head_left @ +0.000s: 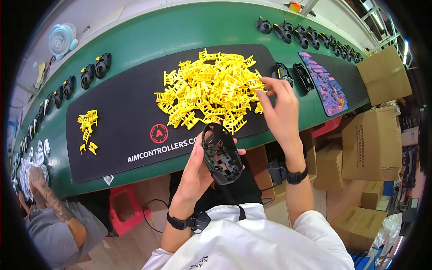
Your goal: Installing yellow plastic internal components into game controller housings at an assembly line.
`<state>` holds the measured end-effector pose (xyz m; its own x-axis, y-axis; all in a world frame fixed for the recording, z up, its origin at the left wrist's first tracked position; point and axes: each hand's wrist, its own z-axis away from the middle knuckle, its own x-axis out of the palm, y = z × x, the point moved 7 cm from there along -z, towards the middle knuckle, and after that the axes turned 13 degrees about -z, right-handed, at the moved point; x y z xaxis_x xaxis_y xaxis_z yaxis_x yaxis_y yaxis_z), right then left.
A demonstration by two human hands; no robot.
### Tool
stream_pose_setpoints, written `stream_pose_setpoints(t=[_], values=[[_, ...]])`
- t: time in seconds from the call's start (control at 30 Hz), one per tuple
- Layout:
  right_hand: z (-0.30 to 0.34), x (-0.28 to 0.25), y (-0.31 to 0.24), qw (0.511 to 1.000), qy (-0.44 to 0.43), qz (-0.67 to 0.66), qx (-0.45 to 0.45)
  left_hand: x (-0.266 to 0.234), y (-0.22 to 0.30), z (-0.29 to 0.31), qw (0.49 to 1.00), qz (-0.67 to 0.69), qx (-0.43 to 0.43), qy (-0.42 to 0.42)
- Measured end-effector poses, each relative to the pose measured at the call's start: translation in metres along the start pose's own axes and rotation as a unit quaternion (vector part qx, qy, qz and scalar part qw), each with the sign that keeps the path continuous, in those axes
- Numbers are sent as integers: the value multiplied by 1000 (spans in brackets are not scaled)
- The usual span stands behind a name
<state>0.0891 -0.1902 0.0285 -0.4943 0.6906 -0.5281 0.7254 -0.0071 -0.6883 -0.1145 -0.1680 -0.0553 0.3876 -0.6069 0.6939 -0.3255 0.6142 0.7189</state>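
Observation:
My left hand holds up a hollow black plastic shell, which looks like a computer mouse housing, over the near table edge. Its open inside faces up, and my fingers wrap behind it. At the right side of a large heap of small yellow plastic parts, my right hand has its thumb and index finger apart, with yellow parts just beyond the fingertips. The heap lies on a black mat. A smaller group of yellow parts sits at the mat's left.
More black shells stand right of the heap, beside a colourful patterned panel. Rows of black housings line the green table on both sides. At left, another person's tattooed arm reaches silvery wrappers. Cardboard boxes stand at right.

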Motion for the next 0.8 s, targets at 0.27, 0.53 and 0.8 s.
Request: stream_pose_setpoints(t=[0.27, 0.53, 0.8], values=[[-40, 47, 20, 997, -44, -54, 40, -11, 10, 8, 999, -23, 24, 31], [-38, 11, 11, 997, 46, -48, -23, -17, 18, 14, 998, 50, 30, 24], [33, 20, -48, 830, -110, -514, 187, -11, 24, 18, 996, 14, 90, 15]])
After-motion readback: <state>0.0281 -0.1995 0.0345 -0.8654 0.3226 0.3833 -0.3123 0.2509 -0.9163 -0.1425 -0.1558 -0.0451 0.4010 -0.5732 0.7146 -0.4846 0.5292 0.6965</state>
